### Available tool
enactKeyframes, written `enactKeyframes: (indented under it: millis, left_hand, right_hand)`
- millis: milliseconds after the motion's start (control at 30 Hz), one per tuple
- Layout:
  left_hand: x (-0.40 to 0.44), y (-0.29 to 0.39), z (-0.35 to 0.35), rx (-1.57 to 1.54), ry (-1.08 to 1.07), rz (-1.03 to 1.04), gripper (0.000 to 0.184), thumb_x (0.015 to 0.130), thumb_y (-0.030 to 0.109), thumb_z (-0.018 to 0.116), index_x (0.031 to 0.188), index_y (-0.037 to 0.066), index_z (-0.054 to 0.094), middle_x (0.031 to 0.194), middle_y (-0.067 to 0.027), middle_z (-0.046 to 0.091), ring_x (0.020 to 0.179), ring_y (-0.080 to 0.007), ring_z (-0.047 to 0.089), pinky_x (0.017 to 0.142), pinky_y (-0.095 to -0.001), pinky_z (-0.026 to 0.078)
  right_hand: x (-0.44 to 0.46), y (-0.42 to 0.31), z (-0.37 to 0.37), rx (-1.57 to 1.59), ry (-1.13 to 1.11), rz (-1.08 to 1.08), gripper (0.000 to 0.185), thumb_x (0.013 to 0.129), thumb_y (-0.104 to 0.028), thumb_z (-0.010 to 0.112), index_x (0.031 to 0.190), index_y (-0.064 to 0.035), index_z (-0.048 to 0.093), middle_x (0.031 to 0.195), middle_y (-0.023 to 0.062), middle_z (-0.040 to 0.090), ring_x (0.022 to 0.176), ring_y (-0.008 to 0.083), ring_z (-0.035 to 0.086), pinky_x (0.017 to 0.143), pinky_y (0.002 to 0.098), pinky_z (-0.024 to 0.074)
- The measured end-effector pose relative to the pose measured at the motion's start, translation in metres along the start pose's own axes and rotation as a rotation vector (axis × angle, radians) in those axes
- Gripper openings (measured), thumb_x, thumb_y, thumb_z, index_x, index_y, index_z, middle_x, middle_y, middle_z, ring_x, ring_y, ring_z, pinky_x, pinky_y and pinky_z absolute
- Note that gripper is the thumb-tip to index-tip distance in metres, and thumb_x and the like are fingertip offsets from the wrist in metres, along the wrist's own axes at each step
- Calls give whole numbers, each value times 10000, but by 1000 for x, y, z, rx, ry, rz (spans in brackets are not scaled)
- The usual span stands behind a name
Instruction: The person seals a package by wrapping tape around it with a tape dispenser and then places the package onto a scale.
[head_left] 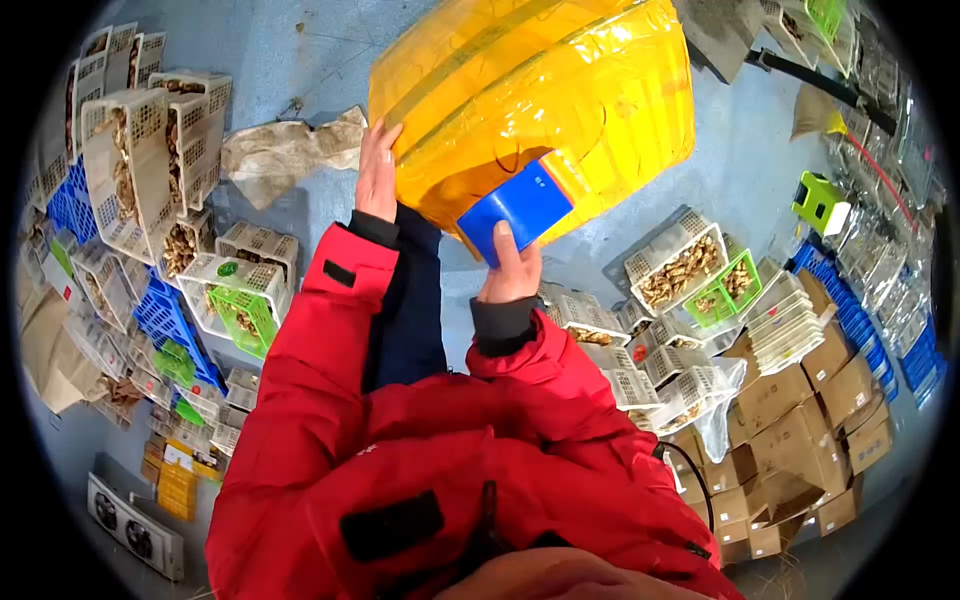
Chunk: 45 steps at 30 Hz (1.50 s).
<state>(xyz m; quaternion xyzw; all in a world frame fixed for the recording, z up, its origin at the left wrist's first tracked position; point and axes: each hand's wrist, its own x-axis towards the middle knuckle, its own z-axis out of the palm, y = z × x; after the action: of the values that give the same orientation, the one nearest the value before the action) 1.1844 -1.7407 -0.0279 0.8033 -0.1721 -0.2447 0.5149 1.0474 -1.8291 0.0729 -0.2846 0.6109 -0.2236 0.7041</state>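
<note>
A large block wrapped in shiny yellow plastic [590,95] with tape strips fills the top middle. My left hand [378,172] lies along its left edge, fingers stretched out and touching the wrap. My right hand [513,268] grips a blue flat, box-shaped handheld object [518,210] with an orange far edge. My thumb rests on its near face, and the other fingers are hidden beneath it. The object is against or just above the lower face of the block; I cannot tell which. Its exact kind is unclear.
White plastic baskets of brown produce stand at left [130,175] and right [685,265]. A green basket [740,280] is at right. Cardboard boxes [800,430] are stacked at lower right. A crumpled beige sack [290,155] lies on the blue-grey floor [290,40].
</note>
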Motion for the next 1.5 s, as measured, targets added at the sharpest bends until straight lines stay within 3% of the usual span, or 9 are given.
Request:
enactKeyframes:
  millis: [100, 133, 300, 333, 800, 1000, 1033, 1233, 1500]
  left_hand:
    - [21, -16, -13, -56, -3, -42, 409, 951, 327, 324, 1188, 62, 525, 1329, -153, 388, 1281, -287, 283, 1056, -356, 187]
    - [25, -9, -17, -53, 16, -56, 417, 951, 336, 316, 1184, 60, 525, 1327, -158, 387, 1283, -292, 278, 1057, -358, 184]
    - [42, -23, -17, -169, 79, -92, 429, 944, 343, 298, 1181, 65, 522, 1336, -166, 368, 1285, -302, 262, 1065, -363, 155]
    - [43, -25, -16, -211, 108, -104, 399, 934, 308, 323, 1185, 71, 524, 1343, -156, 364, 1284, -301, 261, 1066, -368, 153]
    - [84, 40, 8, -127, 335, -6, 363, 904, 193, 292, 974, 45, 616, 1057, -131, 570, 1061, -271, 466, 1001, -384, 276]
    - [120, 105, 56, -75, 332, 25, 231, 849, 200, 439, 864, 86, 639, 881, -78, 590, 980, -287, 467, 964, -410, 285]
    - [130, 123, 60, 72, 212, 69, 316, 895, 188, 327, 932, 48, 608, 949, -96, 593, 998, -266, 473, 983, -398, 275]
    - [188, 180, 145, -33, 247, 85, 77, 750, 194, 598, 726, 124, 619, 762, -37, 538, 867, -257, 478, 818, -387, 313]
    - [295, 229, 180, 208, 118, 427, 193, 765, 235, 623, 716, 48, 621, 677, -77, 545, 699, -261, 487, 704, -354, 342]
  right_hand:
    - [18, -27, 2, -34, 23, -140, 321, 862, -135, 538, 1131, 34, 493, 1028, 99, 558, 902, 178, 527, 837, 305, 412]
    - [51, -32, -45, -713, 15, -577, 329, 867, -134, 533, 1142, 39, 484, 1035, 110, 556, 905, 183, 528, 838, 309, 414]
    - [169, -110, -73, -457, 345, -935, 448, 845, -183, 575, 1181, 80, 440, 1061, 183, 562, 916, 241, 540, 847, 349, 418]
    - [182, -125, -78, -798, 520, -925, 415, 840, -195, 578, 1131, 84, 478, 1016, 200, 583, 873, 253, 555, 818, 355, 434]
    - [285, -153, -99, -1283, 625, -719, 395, 819, -271, 602, 1028, 44, 488, 910, 217, 599, 802, 356, 580, 721, 399, 455]
    - [351, -168, -176, -960, 447, -700, 347, 816, -227, 606, 1003, 39, 485, 905, 200, 608, 737, 339, 583, 683, 393, 469]
    - [367, -166, -195, -901, 487, -685, 349, 811, -209, 617, 1009, 47, 486, 901, 196, 610, 727, 320, 585, 674, 383, 472]
    - [393, -176, -233, -489, 422, -370, 439, 822, -121, 613, 1175, 29, 399, 1076, 183, 534, 873, 306, 571, 669, 424, 533]
    - [378, -155, -249, -490, 459, -293, 517, 769, -206, 661, 1171, 2, 412, 1024, 148, 556, 855, 283, 577, 616, 378, 533]
